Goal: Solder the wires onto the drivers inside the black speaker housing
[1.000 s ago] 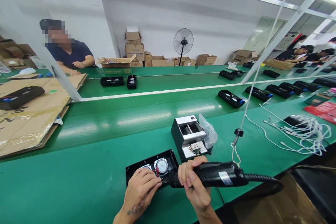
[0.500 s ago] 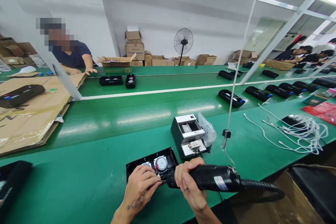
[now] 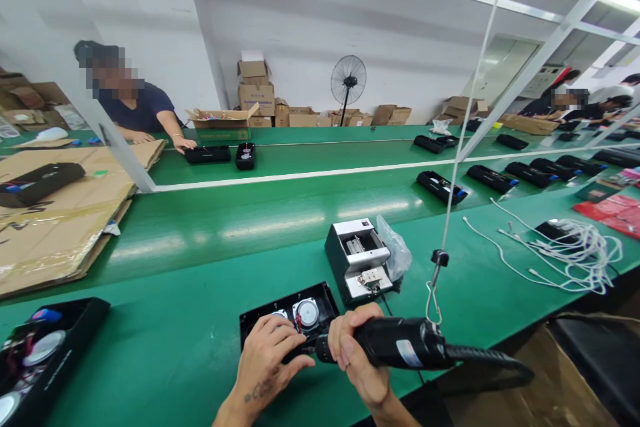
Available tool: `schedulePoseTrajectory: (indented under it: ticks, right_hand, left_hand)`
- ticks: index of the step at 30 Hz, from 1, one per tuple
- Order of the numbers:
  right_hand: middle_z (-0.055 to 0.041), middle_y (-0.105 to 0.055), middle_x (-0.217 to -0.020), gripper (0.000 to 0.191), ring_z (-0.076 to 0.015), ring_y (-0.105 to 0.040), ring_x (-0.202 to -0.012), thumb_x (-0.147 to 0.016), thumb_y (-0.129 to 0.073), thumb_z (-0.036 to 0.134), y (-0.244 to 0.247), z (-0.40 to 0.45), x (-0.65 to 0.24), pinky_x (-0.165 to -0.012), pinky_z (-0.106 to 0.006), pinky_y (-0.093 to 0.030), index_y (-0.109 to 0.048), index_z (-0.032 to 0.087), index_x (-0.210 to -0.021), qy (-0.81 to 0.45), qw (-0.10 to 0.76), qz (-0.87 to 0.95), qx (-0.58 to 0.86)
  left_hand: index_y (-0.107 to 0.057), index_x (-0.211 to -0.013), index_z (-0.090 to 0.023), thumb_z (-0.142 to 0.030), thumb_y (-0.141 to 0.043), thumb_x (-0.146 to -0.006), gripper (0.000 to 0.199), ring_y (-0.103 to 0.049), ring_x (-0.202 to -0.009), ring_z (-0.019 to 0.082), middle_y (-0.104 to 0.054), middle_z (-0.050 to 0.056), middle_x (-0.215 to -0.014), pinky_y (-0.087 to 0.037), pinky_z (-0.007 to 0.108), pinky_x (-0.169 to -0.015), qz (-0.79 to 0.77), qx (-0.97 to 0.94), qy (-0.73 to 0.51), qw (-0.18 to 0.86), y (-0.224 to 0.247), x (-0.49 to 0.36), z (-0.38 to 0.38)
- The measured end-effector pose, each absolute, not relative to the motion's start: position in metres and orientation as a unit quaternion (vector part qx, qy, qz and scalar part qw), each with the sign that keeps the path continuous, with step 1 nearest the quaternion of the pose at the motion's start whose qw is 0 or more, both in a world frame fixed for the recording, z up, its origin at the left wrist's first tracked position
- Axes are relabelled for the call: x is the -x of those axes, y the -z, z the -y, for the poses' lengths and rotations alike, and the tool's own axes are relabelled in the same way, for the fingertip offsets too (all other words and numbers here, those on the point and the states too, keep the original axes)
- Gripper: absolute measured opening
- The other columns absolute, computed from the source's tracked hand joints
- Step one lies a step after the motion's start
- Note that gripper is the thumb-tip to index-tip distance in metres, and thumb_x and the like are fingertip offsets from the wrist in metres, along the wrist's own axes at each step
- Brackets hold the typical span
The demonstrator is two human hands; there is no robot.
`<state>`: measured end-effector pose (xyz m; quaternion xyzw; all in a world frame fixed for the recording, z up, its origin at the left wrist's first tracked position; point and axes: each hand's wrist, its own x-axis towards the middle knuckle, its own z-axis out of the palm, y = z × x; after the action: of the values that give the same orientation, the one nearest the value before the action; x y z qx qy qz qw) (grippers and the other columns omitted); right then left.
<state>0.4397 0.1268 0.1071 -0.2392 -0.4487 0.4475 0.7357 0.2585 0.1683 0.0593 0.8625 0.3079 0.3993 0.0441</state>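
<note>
My right hand (image 3: pixel 357 353) grips a black electric screwdriver (image 3: pixel 400 343) that hangs on a cord with a hook (image 3: pixel 434 293). Its tip points left into an open black speaker housing (image 3: pixel 287 315) with two round silver speakers inside. My left hand (image 3: pixel 267 357) rests on the near part of that housing, fingers spread over it, holding it down. Just behind stands a small black-and-white screw feeder box (image 3: pixel 357 259) with a clear plastic bag (image 3: pixel 397 253) beside it.
Another open speaker housing (image 3: pixel 37 353) lies at the lower left on the green belt (image 3: pixel 175 320). Flattened cardboard (image 3: pixel 60 213) lies at the left. White cables (image 3: pixel 565 250) are piled at the right. More black housings (image 3: pixel 443 187) sit on the far belt; a person's hand (image 3: pixel 183 143) touches one.
A second open speaker housing has slid further into view at the lower left. The far person's hand has reached a black housing. My left fingers spread over my housing; the screwdriver stays on it.
</note>
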Motion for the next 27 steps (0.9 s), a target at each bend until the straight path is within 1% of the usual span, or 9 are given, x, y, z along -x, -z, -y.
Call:
schedulePoseTrajectory:
  ticks: [2, 3, 5, 8, 11, 14, 18, 24, 27]
  right_hand:
    - [0.0094, -0.045, -0.061, 0.01, -0.0108, -0.045, -0.048, -0.104, -0.064, 0.028, -0.11, -0.129, -0.443, -0.05, -0.024, -0.041, -0.059, 0.035, -0.109, -0.439, 0.739, 0.449, 0.243]
    - [0.0093, -0.046, -0.061, 0.01, -0.0108, -0.045, -0.048, -0.103, -0.065, 0.028, -0.112, -0.131, -0.445, -0.05, -0.024, -0.042, -0.059, 0.034, -0.109, -0.43, 0.743, 0.449, 0.249]
    - [0.0091, -0.048, -0.061, 0.01, -0.0111, -0.047, -0.049, -0.103, -0.066, 0.028, -0.115, -0.136, -0.448, -0.05, -0.024, -0.043, -0.06, 0.035, -0.108, -0.412, 0.75, 0.443, 0.267]
    - [0.0089, -0.049, -0.061, 0.01, -0.0118, -0.047, -0.049, -0.102, -0.068, 0.031, -0.114, -0.143, -0.452, -0.049, -0.024, -0.043, -0.06, 0.035, -0.106, -0.396, 0.754, 0.434, 0.294]
    - [0.0086, -0.048, -0.061, 0.01, -0.012, -0.047, -0.047, -0.101, -0.069, 0.031, -0.107, -0.148, -0.452, -0.046, -0.025, -0.041, -0.06, 0.034, -0.104, -0.399, 0.749, 0.43, 0.309]
    - [0.0083, -0.049, -0.062, 0.01, -0.0119, -0.047, -0.047, -0.101, -0.068, 0.03, -0.099, -0.151, -0.449, -0.045, -0.025, -0.04, -0.059, 0.033, -0.104, -0.399, 0.748, 0.43, 0.312]
    - [0.0091, -0.049, -0.062, 0.011, -0.0108, -0.048, -0.046, -0.101, -0.068, 0.028, -0.092, -0.154, -0.447, -0.046, -0.023, -0.042, -0.058, 0.031, -0.105, -0.387, 0.748, 0.438, 0.313]
    - [0.0098, -0.052, -0.065, 0.014, -0.0103, -0.051, -0.049, -0.103, -0.064, 0.025, -0.08, -0.156, -0.449, -0.05, -0.021, -0.047, -0.056, 0.034, -0.11, -0.407, 0.722, 0.466, 0.31]
    - [0.0097, -0.053, -0.065, 0.014, -0.0101, -0.051, -0.049, -0.103, -0.065, 0.025, -0.077, -0.156, -0.447, -0.05, -0.021, -0.046, -0.056, 0.034, -0.109, -0.404, 0.722, 0.464, 0.318]
  left_hand:
    - [-0.074, -0.103, -0.023, -0.07, -0.055, -0.1, 0.051, -0.072, -0.086, 0.021, -0.08, 0.0, -0.089, -0.055, 0.041, -0.086, -0.34, -0.864, -0.372, 0.023, -0.056, -0.259, -0.167]
    - [-0.073, -0.105, -0.023, -0.072, -0.053, -0.099, 0.053, -0.072, -0.088, 0.023, -0.08, 0.001, -0.091, -0.055, 0.043, -0.088, -0.352, -0.866, -0.355, 0.013, -0.053, -0.26, -0.167]
    - [-0.073, -0.106, -0.023, -0.066, -0.052, -0.103, 0.048, -0.072, -0.09, 0.024, -0.081, 0.002, -0.091, -0.055, 0.044, -0.09, -0.363, -0.873, -0.326, -0.006, -0.047, -0.261, -0.165]
    - [-0.074, -0.105, -0.025, -0.048, -0.053, -0.108, 0.032, -0.072, -0.094, 0.023, -0.081, 0.001, -0.086, -0.054, 0.044, -0.096, -0.365, -0.881, -0.301, -0.021, -0.039, -0.261, -0.165]
    - [-0.074, -0.104, -0.025, -0.037, -0.052, -0.109, 0.025, -0.072, -0.095, 0.022, -0.081, 0.0, -0.085, -0.053, 0.042, -0.097, -0.364, -0.881, -0.3, -0.02, -0.035, -0.261, -0.165]
    - [-0.073, -0.104, -0.026, -0.035, -0.054, -0.109, 0.022, -0.071, -0.093, 0.022, -0.08, -0.001, -0.082, -0.052, 0.042, -0.096, -0.361, -0.882, -0.302, -0.014, -0.034, -0.261, -0.166]
    - [-0.073, -0.103, -0.026, -0.034, -0.056, -0.107, 0.019, -0.071, -0.093, 0.022, -0.08, -0.003, -0.08, -0.051, 0.041, -0.096, -0.367, -0.881, -0.298, -0.004, -0.033, -0.26, -0.166]
    - [-0.073, -0.105, -0.026, -0.034, -0.061, -0.105, 0.014, -0.072, -0.096, 0.023, -0.08, -0.002, -0.083, -0.051, 0.042, -0.098, -0.376, -0.886, -0.272, 0.013, -0.032, -0.259, -0.166]
    - [-0.073, -0.105, -0.026, -0.034, -0.064, -0.104, 0.012, -0.072, -0.096, 0.023, -0.081, -0.002, -0.084, -0.052, 0.042, -0.098, -0.377, -0.885, -0.271, 0.015, -0.032, -0.259, -0.166]
